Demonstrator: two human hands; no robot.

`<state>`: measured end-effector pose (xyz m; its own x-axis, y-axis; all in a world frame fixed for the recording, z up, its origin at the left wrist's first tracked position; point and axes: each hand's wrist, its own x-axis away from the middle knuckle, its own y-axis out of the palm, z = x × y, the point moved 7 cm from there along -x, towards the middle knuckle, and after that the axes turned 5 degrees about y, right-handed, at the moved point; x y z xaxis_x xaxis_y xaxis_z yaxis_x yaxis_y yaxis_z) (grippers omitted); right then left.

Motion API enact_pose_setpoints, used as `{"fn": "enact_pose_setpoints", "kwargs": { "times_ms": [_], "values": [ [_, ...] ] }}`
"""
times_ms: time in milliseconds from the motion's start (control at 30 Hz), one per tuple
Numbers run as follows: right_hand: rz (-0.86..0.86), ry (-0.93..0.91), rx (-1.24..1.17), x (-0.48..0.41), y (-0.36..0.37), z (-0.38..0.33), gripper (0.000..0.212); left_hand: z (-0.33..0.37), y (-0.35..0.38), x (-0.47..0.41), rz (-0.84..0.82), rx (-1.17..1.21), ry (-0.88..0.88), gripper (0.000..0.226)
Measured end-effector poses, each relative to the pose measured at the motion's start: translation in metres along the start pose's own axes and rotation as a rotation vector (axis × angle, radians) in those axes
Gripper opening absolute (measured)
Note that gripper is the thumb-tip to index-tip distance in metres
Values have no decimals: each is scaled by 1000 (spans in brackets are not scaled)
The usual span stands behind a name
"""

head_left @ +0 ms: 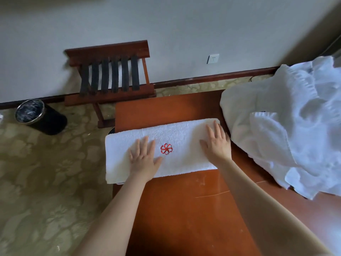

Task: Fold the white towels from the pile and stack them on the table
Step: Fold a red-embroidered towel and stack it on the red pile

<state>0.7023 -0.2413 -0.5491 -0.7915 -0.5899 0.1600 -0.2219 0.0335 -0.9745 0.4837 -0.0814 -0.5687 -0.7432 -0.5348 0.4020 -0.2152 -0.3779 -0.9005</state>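
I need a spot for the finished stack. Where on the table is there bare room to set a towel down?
Bare table lies on the near side of the folded towel, the widest patch, and in a narrower strip beyond it toward the far edge. The right side is crowded by the towel pile.

Nubby white terry towel on glossy, scuffed reddish wood table
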Motion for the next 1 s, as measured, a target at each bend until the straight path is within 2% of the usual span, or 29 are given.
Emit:
{"fn": "enact_pose_setpoints", "kwargs": {
  "times_ms": [67, 167, 267, 367, 433, 567, 733, 867, 1000],
  "values": [
    [6, 113, -41, 7, -9, 11, 61, 1, -2, 11, 25, 36, -14, 65],
    [-119, 233, -87, 9, -10, 28, 73, -6, -5, 24, 51, 63, -55, 62],
    [-276, 256, -121, 7, -4, 29, 83, -21, -10, 33, 80, 65, -122, 62],
    [-343, 244, -223, 7, -6, 22, 82, -38, -11, 38, 82, 51, -196, 63],
    [-331, 208, -252, 9, -13, 14, 79, -50, -12, 39, 94, 59, -238, 64],
    [-190, 75, -120, 13, -40, -12, 73, -74, -19, 36, 173, 131, -327, 65],
    [-59, -111, 66, 26, -69, -69, 68, -112, -15, 38, 218, 408, -519, 74],
    [-62, -201, 151, 35, -71, -113, 72, -123, -10, 34, 255, 738, -429, 85],
    [-102, -204, 211, 37, -62, -139, 74, -126, -13, 31, 338, 914, -379, 96]
  ]
}}
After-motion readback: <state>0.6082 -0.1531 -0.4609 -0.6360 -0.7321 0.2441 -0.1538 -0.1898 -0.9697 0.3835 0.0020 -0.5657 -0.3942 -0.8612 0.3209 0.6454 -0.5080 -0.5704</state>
